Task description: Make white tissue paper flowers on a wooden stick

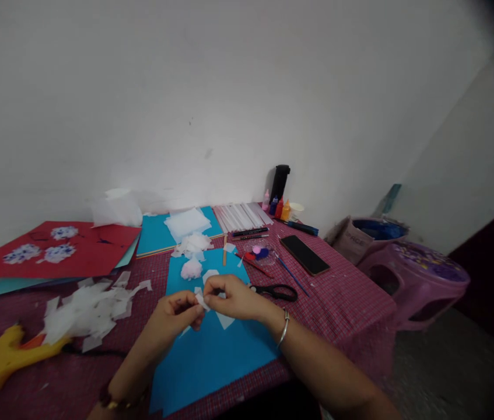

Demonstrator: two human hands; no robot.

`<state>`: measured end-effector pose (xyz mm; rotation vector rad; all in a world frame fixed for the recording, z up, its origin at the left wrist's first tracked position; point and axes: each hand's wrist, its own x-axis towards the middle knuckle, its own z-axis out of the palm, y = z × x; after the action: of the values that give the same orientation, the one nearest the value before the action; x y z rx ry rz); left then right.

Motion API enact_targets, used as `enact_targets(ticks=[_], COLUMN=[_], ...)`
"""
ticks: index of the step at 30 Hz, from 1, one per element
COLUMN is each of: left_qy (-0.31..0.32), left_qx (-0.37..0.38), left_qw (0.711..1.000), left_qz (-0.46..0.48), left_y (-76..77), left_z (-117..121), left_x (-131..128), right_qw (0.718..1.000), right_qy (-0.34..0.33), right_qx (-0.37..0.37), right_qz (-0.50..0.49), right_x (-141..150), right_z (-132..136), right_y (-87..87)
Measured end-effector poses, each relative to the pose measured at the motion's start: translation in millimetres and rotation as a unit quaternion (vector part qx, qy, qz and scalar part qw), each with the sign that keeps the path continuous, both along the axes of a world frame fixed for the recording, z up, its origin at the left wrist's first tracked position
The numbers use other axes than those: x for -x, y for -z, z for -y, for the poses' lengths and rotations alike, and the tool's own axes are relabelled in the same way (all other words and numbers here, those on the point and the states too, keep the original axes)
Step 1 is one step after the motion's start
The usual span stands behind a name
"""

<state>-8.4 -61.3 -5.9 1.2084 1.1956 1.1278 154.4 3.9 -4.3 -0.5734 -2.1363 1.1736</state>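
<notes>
Between my two hands is a small piece of white tissue paper [202, 300]. My left hand [175, 315] pinches its left side with thumb and fingertips. The fingers of my right hand [229, 296] are closed on its other side. Both hands are above a blue paper sheet [216, 367]. A fluffy pale pink paper ball [191, 269] sits on the sheet just beyond my hands. Loose white paper pieces lie around and partly under my right hand. Black-handled scissors [279, 291] rest right of my right wrist, their blades mostly hidden.
A yellow glue gun [8, 359] and a heap of white paper pieces [93, 309] lie left. Behind is a red sheet [93, 251] with fluffy flowers. Paint bottles [280, 207], a phone [304, 255] and a blue brush [291, 273] are right. A pink stool [408, 280] stands beyond the table edge.
</notes>
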Motion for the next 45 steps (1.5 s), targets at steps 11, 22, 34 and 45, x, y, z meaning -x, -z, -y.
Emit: enact_targets(ticks=[11, 22, 34, 45], left_qy=[-0.013, -0.036, -0.036, -0.023], left_qx=[-0.017, -0.021, -0.025, -0.037], left_qw=[0.999, 0.999, 0.999, 0.998], left_qz=[-0.027, -0.014, 0.004, -0.039], left_y=[7.3, 8.1, 6.6, 8.8], left_z=[-1.4, -1.8, -1.9, -2.1], left_x=[2.8, 2.8, -1.5, 4.5], right_qw=[1.000, 0.998, 0.999, 0.978], right_qy=[0.006, 0.027, 0.015, -0.086], right_qx=[-0.010, -0.047, 0.023, 0.190], right_qz=[0.016, 0.043, 0.039, 0.015], right_x=[-0.7, -1.9, 1.9, -1.3], right_z=[-0.3, 3.5, 1.2, -5.4], right_y=[0.5, -4.2, 0.9, -1.2])
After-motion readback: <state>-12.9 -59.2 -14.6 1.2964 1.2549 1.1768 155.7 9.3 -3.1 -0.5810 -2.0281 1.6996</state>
